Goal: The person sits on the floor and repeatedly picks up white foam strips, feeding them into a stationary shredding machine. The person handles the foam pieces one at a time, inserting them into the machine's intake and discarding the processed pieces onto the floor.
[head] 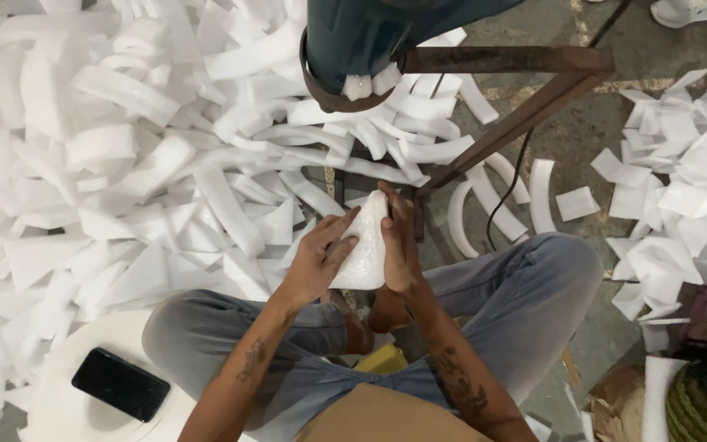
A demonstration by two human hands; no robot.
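Both hands clamp one white foam piece [363,245] above the lap: left hand [318,260] flat on its face, right hand [398,241] wrapping its edge. Steady, even pressure seems wise; foam scraps [165,164] cover the floor below the machine [370,41].

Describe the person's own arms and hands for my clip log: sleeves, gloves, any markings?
Both arms are bare to the elbow, with no sleeves showing. The left hand and right hand wear no gloves, and no rings or watch are visible. Each forearm carries a dark tattoo: a small one on the left forearm, a larger, denser one on the right forearm.
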